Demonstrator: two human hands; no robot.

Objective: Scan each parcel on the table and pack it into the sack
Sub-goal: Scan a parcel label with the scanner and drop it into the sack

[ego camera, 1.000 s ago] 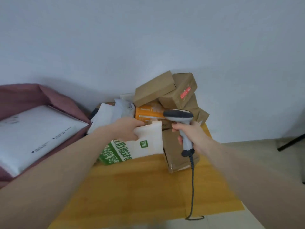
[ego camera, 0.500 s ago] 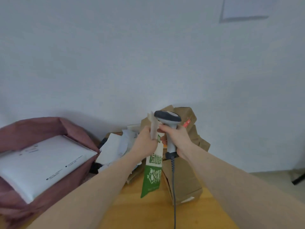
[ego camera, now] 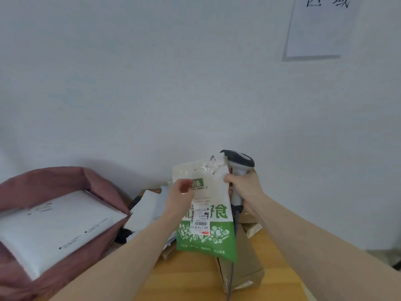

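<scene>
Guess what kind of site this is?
Likely a small parcel sorting or dispatch spot: handheld barcode scanner in the right hand, a labelled green-and-white pouch in the left hand, and a maroon sack holding a white mailer.

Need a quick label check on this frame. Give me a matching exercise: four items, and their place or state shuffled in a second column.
Items:
1. green-and-white pouch
2. barcode scanner
3. white padded mailer
4. brown box

States:
A. lying in the open maroon sack
B. gripped by the right hand
C. resting on the wooden table
D. held up by the left hand, label facing the camera

Pairs: 1-D, 2-B, 3-A, 4-C
</scene>
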